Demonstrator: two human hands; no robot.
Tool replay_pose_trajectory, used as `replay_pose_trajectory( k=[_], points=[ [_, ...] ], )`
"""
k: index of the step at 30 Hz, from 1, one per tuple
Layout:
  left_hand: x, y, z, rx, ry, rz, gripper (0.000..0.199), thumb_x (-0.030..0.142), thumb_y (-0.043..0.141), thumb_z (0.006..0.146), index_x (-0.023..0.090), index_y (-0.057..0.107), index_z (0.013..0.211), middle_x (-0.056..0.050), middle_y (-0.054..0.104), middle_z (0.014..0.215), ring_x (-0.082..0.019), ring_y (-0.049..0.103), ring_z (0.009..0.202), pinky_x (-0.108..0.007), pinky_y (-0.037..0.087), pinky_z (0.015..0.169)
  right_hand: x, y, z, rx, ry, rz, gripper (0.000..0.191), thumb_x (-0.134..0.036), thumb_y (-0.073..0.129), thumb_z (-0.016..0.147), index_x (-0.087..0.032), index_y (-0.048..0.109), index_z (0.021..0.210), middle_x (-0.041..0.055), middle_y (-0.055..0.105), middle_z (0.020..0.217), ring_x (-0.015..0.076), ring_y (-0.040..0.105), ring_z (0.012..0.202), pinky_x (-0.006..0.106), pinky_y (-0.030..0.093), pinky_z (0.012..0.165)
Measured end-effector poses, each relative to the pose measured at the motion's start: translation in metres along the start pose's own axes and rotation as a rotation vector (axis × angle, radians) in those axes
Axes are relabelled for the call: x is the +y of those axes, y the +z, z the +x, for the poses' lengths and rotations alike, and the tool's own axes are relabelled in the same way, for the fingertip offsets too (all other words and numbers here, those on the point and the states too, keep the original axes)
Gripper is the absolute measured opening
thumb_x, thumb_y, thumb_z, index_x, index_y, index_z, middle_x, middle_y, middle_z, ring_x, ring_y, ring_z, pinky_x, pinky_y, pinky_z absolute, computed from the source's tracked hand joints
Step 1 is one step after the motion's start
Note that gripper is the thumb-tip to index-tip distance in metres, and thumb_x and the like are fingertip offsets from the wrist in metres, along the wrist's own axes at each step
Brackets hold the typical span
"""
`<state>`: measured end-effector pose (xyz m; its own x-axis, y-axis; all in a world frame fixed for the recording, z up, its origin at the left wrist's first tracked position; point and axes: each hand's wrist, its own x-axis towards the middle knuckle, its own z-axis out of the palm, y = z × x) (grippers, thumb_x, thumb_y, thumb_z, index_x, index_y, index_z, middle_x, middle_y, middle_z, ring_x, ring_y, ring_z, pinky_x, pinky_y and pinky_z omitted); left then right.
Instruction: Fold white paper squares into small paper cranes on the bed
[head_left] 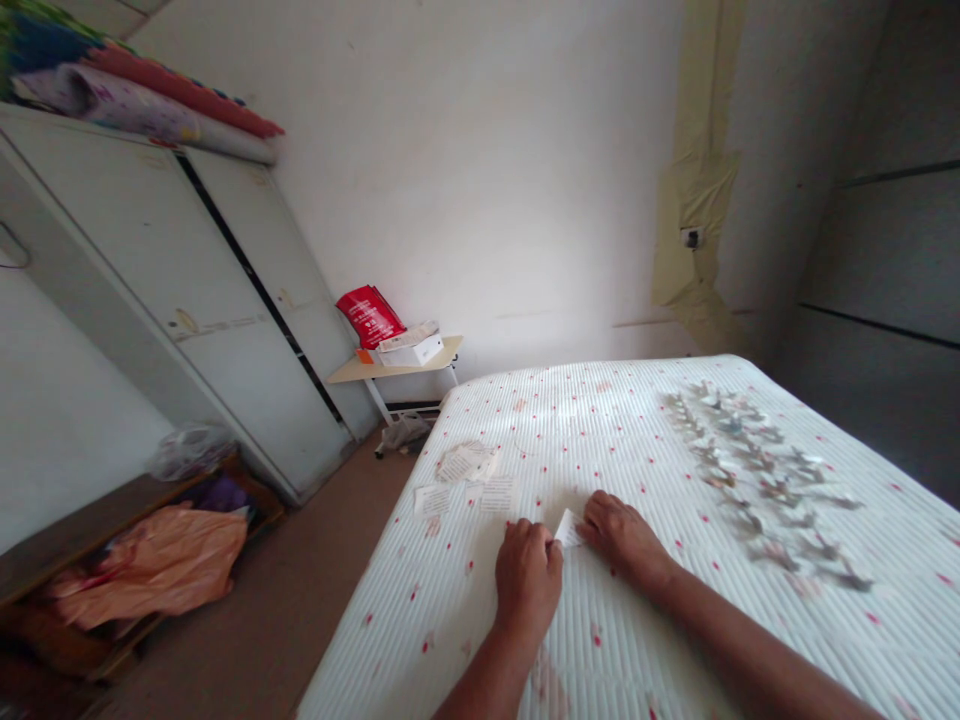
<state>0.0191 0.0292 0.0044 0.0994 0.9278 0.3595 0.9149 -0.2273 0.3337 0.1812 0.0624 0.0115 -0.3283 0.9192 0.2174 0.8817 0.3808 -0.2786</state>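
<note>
Over a white ribbed bed cover (pixel 600 430) flecked with red, we bend our two hands close together at 12 o'clock. Our left hand (pixel 529 575) is curled nearly closed, and our right hand (pixel 622 540) lies low and almost flat, its fingers angled inward. Between them, a small white paper slip (pixel 568 528) rests on the cover, with the fingers of both hands on its edges; how firmly they pinch it we cannot tell. Loose printed paper sheets (pixel 465 465) lie at 11 o'clock, well beside our hands. Rows of small folded paper figures (pixel 761 480), too blurred to identify, spread across the cover at 1 o'clock. Beyond the bed at 11 o'clock, a small table (pixel 394 368) holds a red bag (pixel 370 316) and a white box (pixel 410 350); a pale metal wardrobe (pixel 165 300) stands at 10 o'clock.
</note>
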Motion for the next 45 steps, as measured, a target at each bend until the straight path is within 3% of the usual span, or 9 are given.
replay_pose_trajectory(
  k=[18, 33, 39, 45],
  points=[
    [0.003, -0.005, 0.003, -0.074, -0.041, 0.157, 0.015, 0.022, 0.042, 0.081, 0.017, 0.056, 0.078, -0.004, 0.055, 0.080, -0.019, 0.049, 0.084, -0.031, 0.036, 0.076, -0.006, 0.002, 0.003, 0.007, 0.033, -0.133, 0.018, -0.023, 0.043, 0.084, -0.016, 0.058, 0.077, 0.0085, 0.058, 0.088, 0.0196, 0.054, 0.083, 0.028, 0.040, 0.069],
    [0.003, -0.001, 0.003, -0.045, -0.052, 0.175, 0.013, 0.016, 0.043, 0.080, 0.017, 0.056, 0.081, -0.004, 0.055, 0.082, -0.019, 0.049, 0.084, -0.029, 0.036, 0.073, -0.012, -0.002, 0.004, -0.015, 0.075, -0.170, 0.016, -0.022, 0.045, 0.083, -0.015, 0.059, 0.078, 0.0094, 0.058, 0.088, 0.0209, 0.055, 0.084, 0.028, 0.040, 0.067],
    [0.004, -0.004, 0.003, -0.046, 0.086, 0.078, 0.030, 0.006, 0.039, 0.079, 0.023, 0.061, 0.089, -0.003, 0.055, 0.081, -0.016, 0.049, 0.081, -0.028, 0.036, 0.073, -0.011, -0.001, 0.005, -0.019, 0.083, -0.161, 0.014, -0.022, 0.046, 0.082, -0.016, 0.058, 0.078, 0.0092, 0.058, 0.088, 0.0205, 0.056, 0.084, 0.028, 0.040, 0.067],
    [0.004, -0.006, 0.003, -0.071, 0.135, 0.060, 0.030, 0.007, 0.045, 0.077, 0.026, 0.066, 0.084, -0.003, 0.054, 0.079, -0.017, 0.047, 0.080, -0.029, 0.035, 0.071, -0.010, -0.004, 0.006, -0.017, 0.117, -0.115, 0.013, -0.024, 0.049, 0.080, -0.015, 0.058, 0.077, 0.0088, 0.058, 0.087, 0.0192, 0.057, 0.083, 0.026, 0.040, 0.067]
  ],
)
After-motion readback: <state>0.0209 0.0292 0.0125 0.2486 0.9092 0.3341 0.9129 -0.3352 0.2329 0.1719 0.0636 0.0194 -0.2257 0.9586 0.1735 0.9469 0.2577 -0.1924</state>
